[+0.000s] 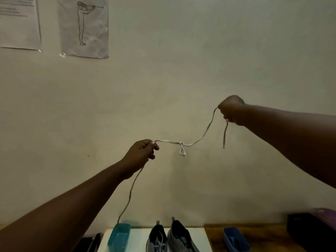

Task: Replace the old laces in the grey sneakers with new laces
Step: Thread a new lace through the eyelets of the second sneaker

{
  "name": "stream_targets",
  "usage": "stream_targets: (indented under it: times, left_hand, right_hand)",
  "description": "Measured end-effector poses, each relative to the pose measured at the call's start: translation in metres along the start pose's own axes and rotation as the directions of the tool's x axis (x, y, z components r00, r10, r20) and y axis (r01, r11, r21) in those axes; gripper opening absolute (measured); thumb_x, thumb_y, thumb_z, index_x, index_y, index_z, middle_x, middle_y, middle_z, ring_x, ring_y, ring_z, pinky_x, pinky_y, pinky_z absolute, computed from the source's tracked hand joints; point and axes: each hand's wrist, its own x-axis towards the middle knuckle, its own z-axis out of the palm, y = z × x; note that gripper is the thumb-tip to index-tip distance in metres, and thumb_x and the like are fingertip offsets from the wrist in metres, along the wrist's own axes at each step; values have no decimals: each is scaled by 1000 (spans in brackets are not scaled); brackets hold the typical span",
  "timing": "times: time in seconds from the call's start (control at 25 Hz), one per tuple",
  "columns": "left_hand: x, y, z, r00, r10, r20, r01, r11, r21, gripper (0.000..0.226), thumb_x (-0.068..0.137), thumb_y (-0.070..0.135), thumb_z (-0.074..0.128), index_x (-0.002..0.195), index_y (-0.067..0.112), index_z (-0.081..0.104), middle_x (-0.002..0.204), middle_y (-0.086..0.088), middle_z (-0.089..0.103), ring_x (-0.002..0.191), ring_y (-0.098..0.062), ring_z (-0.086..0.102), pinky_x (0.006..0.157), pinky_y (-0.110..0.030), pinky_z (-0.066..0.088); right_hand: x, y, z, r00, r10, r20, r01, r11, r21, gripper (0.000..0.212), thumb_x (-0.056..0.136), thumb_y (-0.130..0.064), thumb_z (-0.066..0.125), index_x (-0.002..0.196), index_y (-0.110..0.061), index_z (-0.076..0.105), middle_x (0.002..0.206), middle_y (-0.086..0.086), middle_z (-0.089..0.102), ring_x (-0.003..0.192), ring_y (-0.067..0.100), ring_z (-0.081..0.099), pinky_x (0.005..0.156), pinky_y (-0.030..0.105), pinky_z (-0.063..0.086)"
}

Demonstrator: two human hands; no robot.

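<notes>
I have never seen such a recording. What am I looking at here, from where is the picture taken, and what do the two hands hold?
There is no machine here. A person wears a camera on the head, so this one picture shows their own two arms reaching forward toward a wall.

The left hand and the right hand both grip one pale lace, raised in the air. The lace has a small knot between the hands. Its long end hangs from the left hand down to a teal tub.

Below, on a white surface, stand two grey sneakers, side by side. The left one shows a lace in it. To the right, a blue tub lies on a wooden top. Two papers hang on the wall.
</notes>
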Motion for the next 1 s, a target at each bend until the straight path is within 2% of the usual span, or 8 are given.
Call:
stream_targets:
  times: [0.08, 0.16, 0.28, 0.4, 0.48, 0.6, 0.88, 1.0]
  left_hand:
    - [4, 19, 4, 995, 81, -62, -84, 996, -42, 31, 107, 27, 44, 97, 14, 70, 73, 0, 55, 79, -18, 64, 72, -31, 43]
    - [7, 41, 9, 987, 142, -76, -148, 986, -74, 30, 108, 25, 44, 100, 11, 70, 73, -2, 55, 76, -18, 63, 70, -29, 46]
    - [10, 64, 14, 975, 222, -30, -223, 973, -62, 28, 108, 25, 45, 104, 11, 69, 81, -5, 65, 74, -14, 65, 63, -23, 49]
    - [15, 71, 3, 967, 230, -113, -237, 970, -57, 26, 106, 26, 50, 100, 11, 70, 80, 0, 66, 67, -9, 61, 57, -21, 45]
    - [19, 66, -11, 947, 205, -247, -209, 978, 10, 25, 105, 30, 52, 99, 16, 71, 74, 5, 59, 62, -9, 51, 56, -25, 39]
    - [22, 49, -37, 891, 148, -429, -128, 989, 76, 26, 104, 30, 52, 98, 16, 72, 79, 4, 61, 68, -12, 51, 59, -27, 40]
    - [35, 20, -66, 749, -313, -584, 90, 921, -378, 13, 96, 11, 44, 95, 11, 58, 69, -2, 47, 60, -16, 43, 53, -27, 28]
    - [38, 4, -75, 698, -409, -587, 176, 894, -413, 17, 96, 12, 43, 99, 10, 59, 80, -8, 59, 66, -19, 51, 53, -26, 30]
  right_hand:
    - [-25, 7, 25, 984, -171, 50, 175, 981, -88, 27, 94, -7, 59, 118, 2, 67, 104, 11, 66, 85, 23, 60, 69, 30, 46]
    - [-63, 1, 48, 916, -289, 280, 265, 957, 120, 40, 95, -14, 66, 134, -9, 61, 123, 8, 65, 101, 20, 62, 77, 27, 49]
    - [-114, -12, 77, 628, -373, 683, 114, 912, 393, 51, 99, -30, 66, 146, -24, 48, 134, 9, 63, 121, 25, 61, 105, 41, 46]
    - [-135, -9, 96, 456, -397, 797, -68, 877, 476, 35, 102, -28, 62, 134, -16, 56, 106, 8, 69, 92, 23, 69, 94, 44, 51]
    - [-133, 4, 100, 500, -367, 784, -55, 891, 451, 25, 105, -26, 57, 125, -11, 62, 79, 1, 56, 63, 14, 51, 77, 37, 51]
    - [-117, 22, 98, 593, -356, 722, 48, 911, 410, 27, 107, -33, 52, 102, -11, 66, 72, -1, 38, 56, 14, 33, 65, 33, 44]
    - [-101, 32, 69, 678, -338, 653, 39, 903, 428, 26, 105, -30, 57, 98, -8, 68, 67, -2, 30, 58, 16, 21, 58, 29, 36]
    - [-88, 28, 56, 815, -354, 459, -12, 782, 624, 32, 107, -33, 50, 88, -10, 62, 66, 0, 31, 54, 15, 22, 56, 29, 38]
